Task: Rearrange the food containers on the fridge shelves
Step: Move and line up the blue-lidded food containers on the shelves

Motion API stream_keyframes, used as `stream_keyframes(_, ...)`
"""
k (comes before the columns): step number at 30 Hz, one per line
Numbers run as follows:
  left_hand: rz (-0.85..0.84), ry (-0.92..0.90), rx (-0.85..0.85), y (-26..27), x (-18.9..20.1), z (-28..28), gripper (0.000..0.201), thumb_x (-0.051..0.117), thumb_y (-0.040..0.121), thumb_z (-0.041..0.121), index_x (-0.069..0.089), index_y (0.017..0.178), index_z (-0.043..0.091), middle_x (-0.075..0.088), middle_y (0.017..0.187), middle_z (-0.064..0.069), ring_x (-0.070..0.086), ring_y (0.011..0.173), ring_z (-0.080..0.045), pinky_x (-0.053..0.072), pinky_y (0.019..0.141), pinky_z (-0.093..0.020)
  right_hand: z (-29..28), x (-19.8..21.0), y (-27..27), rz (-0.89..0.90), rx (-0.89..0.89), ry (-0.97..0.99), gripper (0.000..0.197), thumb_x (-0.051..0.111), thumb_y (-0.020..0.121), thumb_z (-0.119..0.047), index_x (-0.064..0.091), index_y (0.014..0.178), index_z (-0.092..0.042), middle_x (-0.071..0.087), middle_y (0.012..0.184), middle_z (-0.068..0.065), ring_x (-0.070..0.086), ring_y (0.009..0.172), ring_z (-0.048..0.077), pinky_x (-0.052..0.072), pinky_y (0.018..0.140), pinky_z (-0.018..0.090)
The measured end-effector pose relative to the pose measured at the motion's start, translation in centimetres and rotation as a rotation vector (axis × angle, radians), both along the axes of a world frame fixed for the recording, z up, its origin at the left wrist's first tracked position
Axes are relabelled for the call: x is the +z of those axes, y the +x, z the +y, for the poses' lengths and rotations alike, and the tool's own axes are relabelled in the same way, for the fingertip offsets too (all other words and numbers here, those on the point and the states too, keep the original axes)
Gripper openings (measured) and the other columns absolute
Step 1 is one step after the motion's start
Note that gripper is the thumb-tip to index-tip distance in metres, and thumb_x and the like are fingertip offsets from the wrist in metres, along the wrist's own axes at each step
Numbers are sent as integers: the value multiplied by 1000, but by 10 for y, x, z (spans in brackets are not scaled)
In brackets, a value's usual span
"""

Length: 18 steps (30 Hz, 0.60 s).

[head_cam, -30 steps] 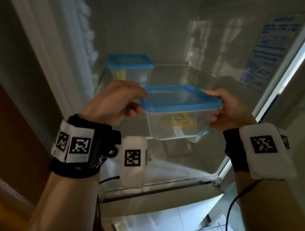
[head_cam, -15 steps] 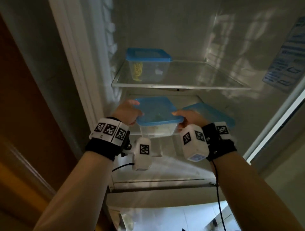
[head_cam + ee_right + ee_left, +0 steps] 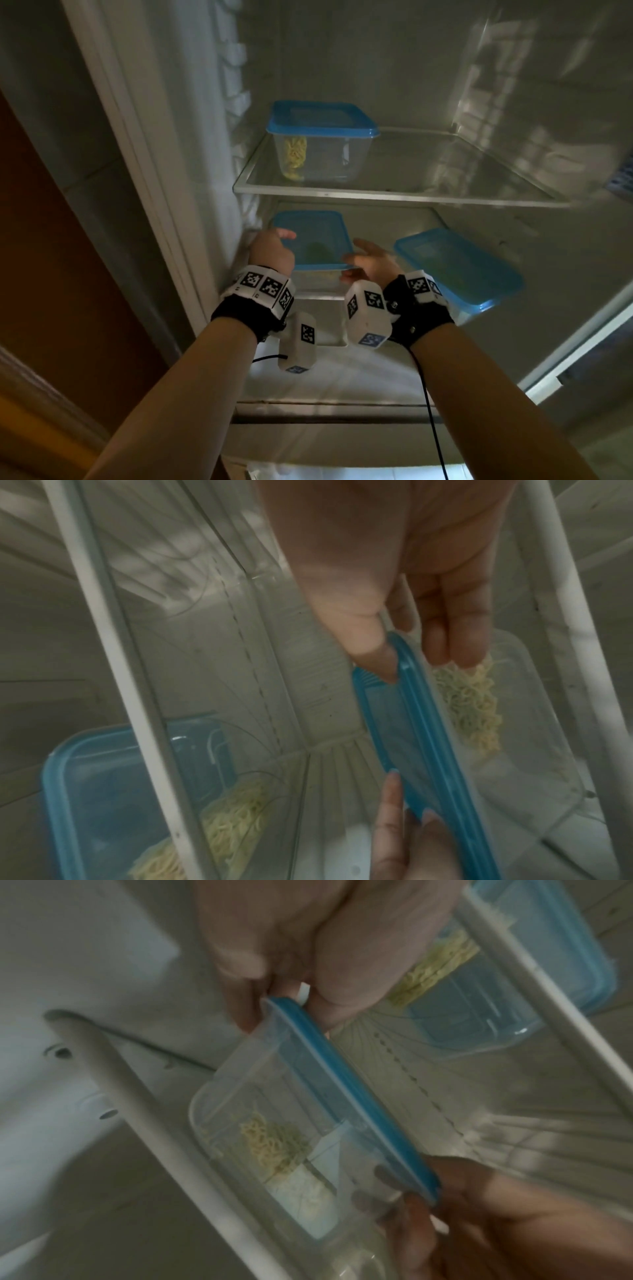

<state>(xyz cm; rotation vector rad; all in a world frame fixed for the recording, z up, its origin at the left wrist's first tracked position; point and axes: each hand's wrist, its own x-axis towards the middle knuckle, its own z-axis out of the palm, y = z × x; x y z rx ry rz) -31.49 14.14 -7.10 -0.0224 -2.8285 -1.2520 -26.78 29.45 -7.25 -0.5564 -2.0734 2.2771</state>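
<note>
A clear food container with a blue lid [image 3: 315, 245] and noodles inside sits at the left end of the lower fridge shelf [image 3: 320, 297]. My left hand [image 3: 274, 250] grips its left edge, and the left wrist view shows thumb and fingers pinching the lid rim [image 3: 284, 996]. My right hand [image 3: 368, 260] holds the right edge, thumb on the lid and fingers down the side [image 3: 404, 647]. A second blue-lidded container [image 3: 459, 267] lies to the right on the same shelf. A third container [image 3: 322, 140] stands on the upper glass shelf [image 3: 445, 171].
The fridge's left inner wall [image 3: 205, 171] runs close beside my left hand. The upper shelf's white front rim [image 3: 376, 197] hangs just above the held container. A brown wooden surface [image 3: 51, 240] stands left of the fridge.
Both hands carried the container forward and down from in front of the fridge into the left end of the lower shelf. The view has tilted to show both shelves.
</note>
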Motion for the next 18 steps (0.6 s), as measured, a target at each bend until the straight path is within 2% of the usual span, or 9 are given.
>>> stream_keyframes(2,59,-104,-48,0,1,3,53,43,81,-11,57,125,17,41,146,-13,41,133,-25,32,109,-27,-1,1,-4,2,67,68,47,46,86,6,47,131,-10,56,78,7,58,46,15,49,40,15)
stream_keyframes(4,146,-220,-117,-1,0,7,54,46,81,-7,56,127,20,31,153,-8,30,140,-22,22,117,-33,-4,0,-5,0,90,71,49,44,86,6,46,133,-10,55,74,7,56,34,7,50,41,16)
stream_keyframes(8,71,-311,-208,-3,-6,12,42,48,90,20,51,132,25,39,150,-5,32,140,-18,13,119,-41,-12,-2,-7,-34,68,-5,52,44,86,7,43,135,-10,53,71,9,54,30,7,53,42,23)
stream_keyframes(13,46,-427,-229,-7,-5,11,42,40,95,19,44,137,21,35,152,-4,25,143,-20,7,120,-41,-18,-4,-3,-46,83,-142,56,52,84,6,36,136,-7,60,77,14,63,39,16,57,49,28)
stream_keyframes(18,33,-438,-228,-6,-4,7,43,39,96,21,42,138,23,28,155,-1,22,144,-20,6,120,-42,-18,-2,2,-43,129,-126,59,56,84,0,33,138,-10,61,83,11,67,43,14,57,48,23)
